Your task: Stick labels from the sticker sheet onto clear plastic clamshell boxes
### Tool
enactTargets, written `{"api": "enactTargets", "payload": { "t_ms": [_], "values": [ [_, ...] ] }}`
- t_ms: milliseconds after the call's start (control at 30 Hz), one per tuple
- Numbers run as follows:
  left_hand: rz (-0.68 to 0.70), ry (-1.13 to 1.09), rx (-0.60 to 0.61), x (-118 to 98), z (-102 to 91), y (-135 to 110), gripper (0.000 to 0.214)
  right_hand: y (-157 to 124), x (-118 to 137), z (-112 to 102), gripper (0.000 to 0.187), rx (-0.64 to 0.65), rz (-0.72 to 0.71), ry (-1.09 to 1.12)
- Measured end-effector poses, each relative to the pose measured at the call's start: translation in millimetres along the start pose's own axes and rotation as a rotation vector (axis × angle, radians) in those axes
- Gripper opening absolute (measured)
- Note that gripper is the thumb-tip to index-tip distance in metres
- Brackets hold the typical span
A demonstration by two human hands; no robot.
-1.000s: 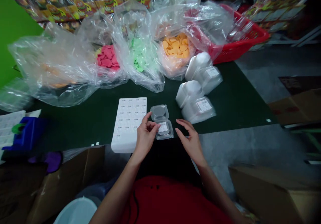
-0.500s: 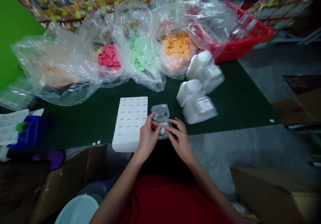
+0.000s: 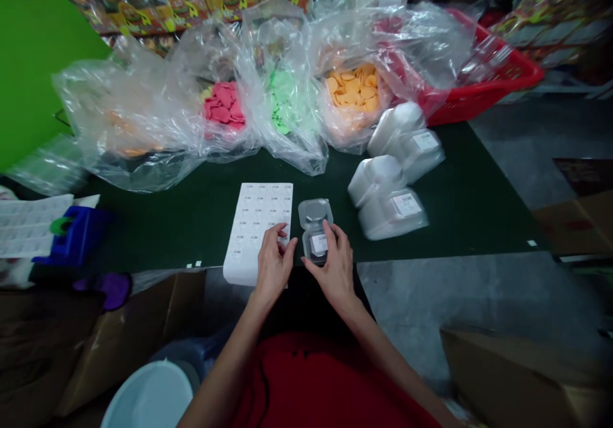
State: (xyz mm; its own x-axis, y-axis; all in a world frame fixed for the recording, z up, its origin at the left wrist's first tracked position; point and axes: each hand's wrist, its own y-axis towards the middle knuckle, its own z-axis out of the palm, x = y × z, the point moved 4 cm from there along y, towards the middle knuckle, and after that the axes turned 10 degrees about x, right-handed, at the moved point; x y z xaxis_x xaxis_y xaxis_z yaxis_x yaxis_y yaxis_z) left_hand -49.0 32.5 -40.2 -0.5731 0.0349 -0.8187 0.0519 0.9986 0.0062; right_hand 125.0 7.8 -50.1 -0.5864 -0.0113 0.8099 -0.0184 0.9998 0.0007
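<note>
A small clear plastic clamshell box lies unfolded near the table's front edge, its lid tipped away from me. One white printed label is on its near half. My right hand grips that half, thumb at the front and fingers along the right side. My left hand is apart from the box, fingers loosely bent and spread, holding nothing visible. It hovers over the right edge of a sheet of printed labels, whose lower part is bare white backing.
Stacked clear boxes with labels stand to the right. Plastic bags with pink pieces, green pieces and orange pieces line the back, beside a red basket. A blue tape dispenser sits at left.
My left hand has drawn away from the box leftward to the label sheet. My right hand has moved from the label to gripping the box. The label now shows uncovered. The view has shifted slightly.
</note>
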Motion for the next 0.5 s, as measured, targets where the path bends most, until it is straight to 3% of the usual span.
{"api": "enactTargets", "payload": {
  "t_ms": [133,300,400,500],
  "values": [
    [0.003,-0.024,-0.013,3.3,-5.1,-8.2,0.029,2.8,-1.9,1.1,0.091,-0.017,-0.002,0.104],
    [-0.019,-0.098,-0.033,8.7,-7.2,-9.1,0.024,4.3,-5.9,-16.2,0.094,-0.017,0.063,0.368],
    [-0.028,-0.112,-0.038,10.9,-7.5,-8.5,0.022,-0.3,13.7,-38.8,0.079,-0.018,-0.017,0.355],
    [-0.026,-0.125,-0.047,13.7,-10.5,-8.6,0.022,-5.2,41.8,-80.0,0.065,-0.067,-0.171,0.221]
  ]
}}
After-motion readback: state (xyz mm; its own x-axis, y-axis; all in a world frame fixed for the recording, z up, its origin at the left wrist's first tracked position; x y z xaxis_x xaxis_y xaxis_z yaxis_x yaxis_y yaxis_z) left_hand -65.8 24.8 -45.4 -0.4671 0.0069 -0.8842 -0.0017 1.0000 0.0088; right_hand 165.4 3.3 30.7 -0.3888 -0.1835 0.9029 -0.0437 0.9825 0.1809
